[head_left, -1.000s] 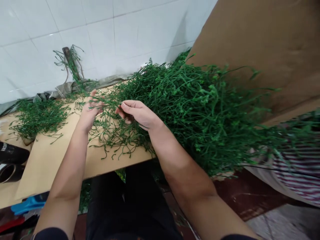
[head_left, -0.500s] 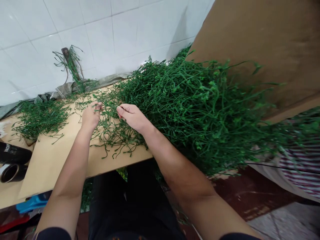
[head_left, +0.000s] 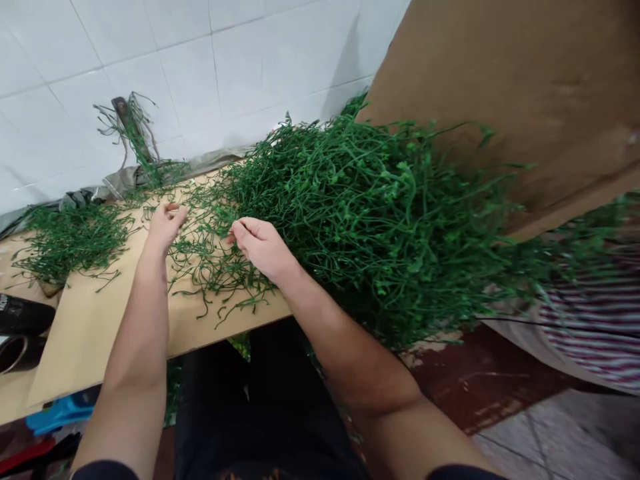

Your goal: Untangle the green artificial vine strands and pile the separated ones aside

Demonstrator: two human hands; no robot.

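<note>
Green plastic-looking stems with small tips lie in a large tangled heap [head_left: 360, 200] on the right of the board [head_left: 95, 320]. My left hand [head_left: 167, 225] is above the board, thumb and index finger apart, with nothing visible between them. At the heap's left edge, my right hand [head_left: 255, 241] has its thumb and fingers pinched together; whatever is in the pinch is too small to name. Loose stems [head_left: 213, 267] are scattered below and between the hands. A smaller pile of stems [head_left: 75, 237] sits at the left.
A dark upright holder [head_left: 127, 123] draped with stems stands near the tiled wall. Two black cylinders [head_left: 23, 317] are at the left edge. Behind the heap rises a large cardboard sheet [head_left: 500, 100]. Striped fabric [head_left: 595, 327] shows at the right.
My left hand has moved left, away from my right hand, and its fingers have parted. My right hand stays pinched near the heap. The view has shifted slightly.
</note>
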